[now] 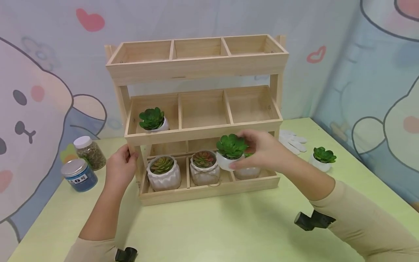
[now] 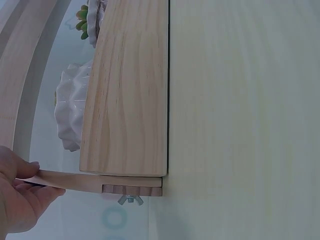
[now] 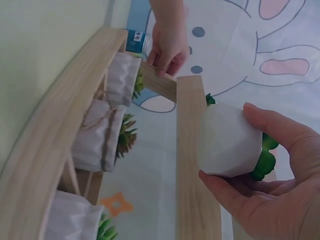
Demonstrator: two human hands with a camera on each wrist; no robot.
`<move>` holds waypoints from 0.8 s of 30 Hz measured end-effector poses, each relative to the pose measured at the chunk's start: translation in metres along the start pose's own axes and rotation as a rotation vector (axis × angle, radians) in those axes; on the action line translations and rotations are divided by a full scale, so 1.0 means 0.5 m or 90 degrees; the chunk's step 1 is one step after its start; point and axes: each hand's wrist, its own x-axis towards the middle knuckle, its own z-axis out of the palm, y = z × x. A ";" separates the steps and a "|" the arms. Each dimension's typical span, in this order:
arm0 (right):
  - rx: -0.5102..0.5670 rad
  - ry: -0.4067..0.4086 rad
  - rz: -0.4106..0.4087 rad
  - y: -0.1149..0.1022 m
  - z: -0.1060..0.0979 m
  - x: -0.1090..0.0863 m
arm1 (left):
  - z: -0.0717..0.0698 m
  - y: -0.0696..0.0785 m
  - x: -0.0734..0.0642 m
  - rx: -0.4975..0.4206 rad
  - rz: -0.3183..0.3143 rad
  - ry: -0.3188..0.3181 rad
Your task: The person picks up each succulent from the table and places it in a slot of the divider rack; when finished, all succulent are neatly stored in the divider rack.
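My right hand (image 1: pixel 258 151) holds a small white pot with a green succulent (image 1: pixel 231 146), thumb and fingers round the pot, in front of the lower right of a three-tier wooden rack (image 1: pixel 203 133). The right wrist view shows the white pot (image 3: pixel 230 140) between the thumb and fingers. At the rack's left side, my left hand (image 1: pixel 121 165) grips the wooden leg (image 2: pixel 75 181) between thumb and fingers. In the bottom tier sit several white pots, among them a ribbed one (image 1: pixel 163 174) and one tied with twine (image 1: pixel 205 168). Another potted succulent (image 1: pixel 153 119) sits in the middle tier's left compartment.
On the left of the table stand a jar of brownish bits (image 1: pixel 90 153) and a blue jar with a silver lid (image 1: pixel 79 175). To the right are a white glove (image 1: pixel 292 141) and another small potted succulent (image 1: pixel 322 159). A printed cloth (image 1: pixel 203 18) hangs behind.
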 end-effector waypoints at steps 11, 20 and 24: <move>0.009 0.001 -0.011 -0.066 0.000 0.095 | 0.001 0.002 0.000 -0.001 -0.003 0.000; -0.080 0.073 -0.011 -0.093 -0.003 0.175 | -0.001 0.005 -0.003 0.006 0.006 0.012; -0.088 0.096 0.018 -0.082 0.003 0.204 | -0.001 0.004 -0.003 0.007 0.015 0.016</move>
